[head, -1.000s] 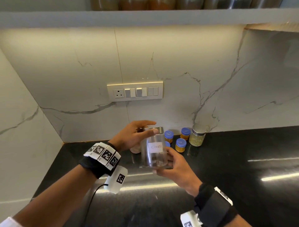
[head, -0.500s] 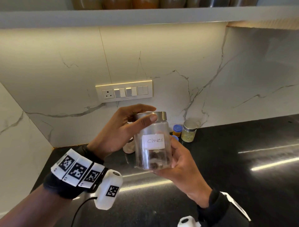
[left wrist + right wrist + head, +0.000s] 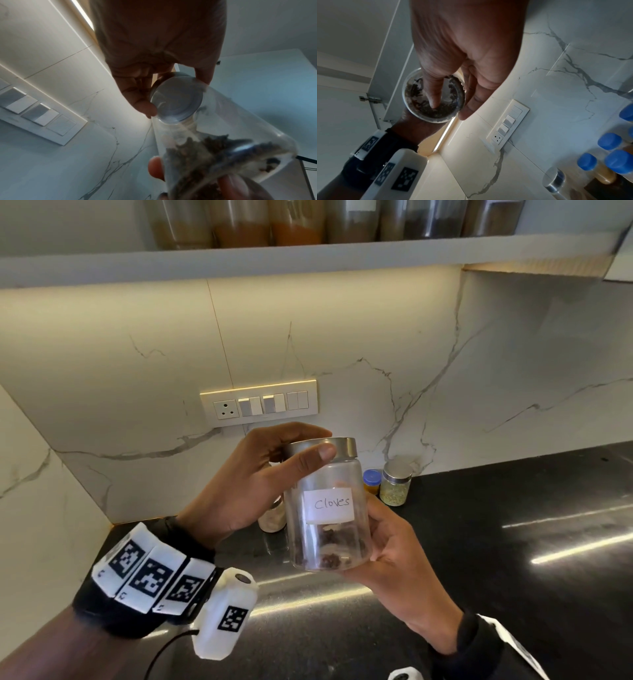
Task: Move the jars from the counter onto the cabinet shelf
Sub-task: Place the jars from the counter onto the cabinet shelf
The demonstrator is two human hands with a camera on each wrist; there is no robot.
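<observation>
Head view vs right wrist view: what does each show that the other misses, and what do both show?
Head only: the "Cloves" label on the jar, its steel lid gripped by the left hand, and the shelf of jars overhead.

Right wrist only: the jar's underside with a right hand finger beneath it, and four blue-lidded jars.

Both: the cloves jar, the switch panel, the marble backsplash.

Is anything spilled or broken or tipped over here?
Nothing stands out. The cloves jar is upright with its lid on, held between the left hand and right hand. The small jars behind stand upright on the counter.
</observation>
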